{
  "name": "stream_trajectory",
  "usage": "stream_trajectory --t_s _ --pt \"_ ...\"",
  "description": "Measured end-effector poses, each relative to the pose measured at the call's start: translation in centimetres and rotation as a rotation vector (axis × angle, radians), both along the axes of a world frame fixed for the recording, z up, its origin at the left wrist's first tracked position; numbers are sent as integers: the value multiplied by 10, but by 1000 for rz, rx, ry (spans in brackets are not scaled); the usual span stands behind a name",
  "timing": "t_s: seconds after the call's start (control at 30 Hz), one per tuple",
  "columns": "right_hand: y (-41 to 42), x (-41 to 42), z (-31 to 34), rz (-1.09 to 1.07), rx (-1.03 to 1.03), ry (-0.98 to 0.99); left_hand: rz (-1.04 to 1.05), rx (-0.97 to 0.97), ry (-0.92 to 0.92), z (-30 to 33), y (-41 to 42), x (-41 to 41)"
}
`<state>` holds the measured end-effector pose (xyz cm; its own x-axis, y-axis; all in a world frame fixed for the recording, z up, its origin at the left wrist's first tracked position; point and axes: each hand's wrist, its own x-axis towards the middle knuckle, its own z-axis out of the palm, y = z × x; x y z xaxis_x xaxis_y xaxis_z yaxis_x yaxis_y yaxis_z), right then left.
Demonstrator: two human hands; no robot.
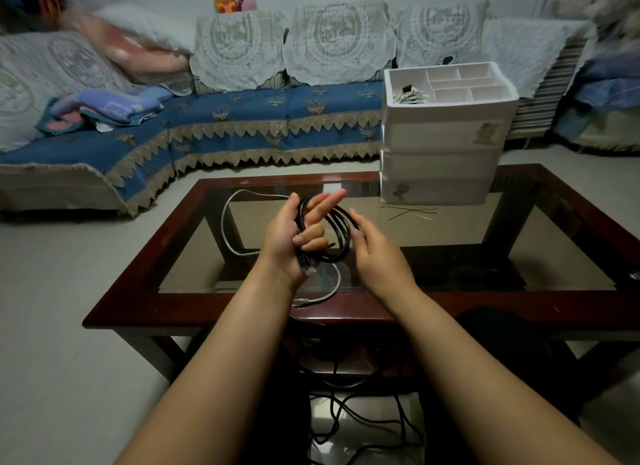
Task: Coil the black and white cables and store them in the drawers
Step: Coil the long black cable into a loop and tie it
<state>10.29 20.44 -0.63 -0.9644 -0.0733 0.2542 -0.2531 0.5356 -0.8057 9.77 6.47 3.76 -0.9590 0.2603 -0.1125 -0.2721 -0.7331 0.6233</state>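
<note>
My left hand (294, 232) holds a coiled black cable (337, 229) above the glass coffee table, with the lower fingers curled round the loops and the upper fingers straight. The cable's plug hangs below that palm. My right hand (377, 253) is at the coil's right side, its fingertips touching the loops. A white cable (228, 222) lies loose on the glass to the left, and its end reaches the near table edge. A white drawer unit (440, 163) stands on the table's far right, drawers closed.
The unit's top is a divided tray (450, 80) with a small bundle of wire in its left cell. Thin wire ties (408, 211) lie on the glass before the unit. A blue sofa (242, 118) runs behind the dark wooden table frame (242, 315). More cables lie on the floor below.
</note>
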Motion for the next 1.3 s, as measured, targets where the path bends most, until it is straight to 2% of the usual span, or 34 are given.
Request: stream_trajectory --t_s 0.1,0.17,0.3,0.47,0.63,0.77,0.93,1.03,1.14,1.3 --pt "1 -3 -9 6 207 -49 17 17 -30 0 -2 -1" --pt "0 -4 -12 13 206 -86 23 -10 -41 0 1 1" --pt "-7 -1 -14 191 103 -268 151 -2 -53 0 4 3" --pt "-13 25 -32 299 489 -226 429 -49 11 14 -4 -8" --pt "-8 31 -13 299 770 -108 511 -408 88 6 2 -8" --pt "-1 28 14 290 881 15 443 -804 235 -1 6 -4" --pt "13 25 53 352 941 119 287 -1016 383 -1 12 3" --pt "11 21 65 364 870 195 291 -1201 422 -7 14 5" --pt "11 13 69 398 722 150 193 -1139 407 -13 17 8" --pt "13 6 64 407 119 -124 -24 -1001 284 -17 16 14"
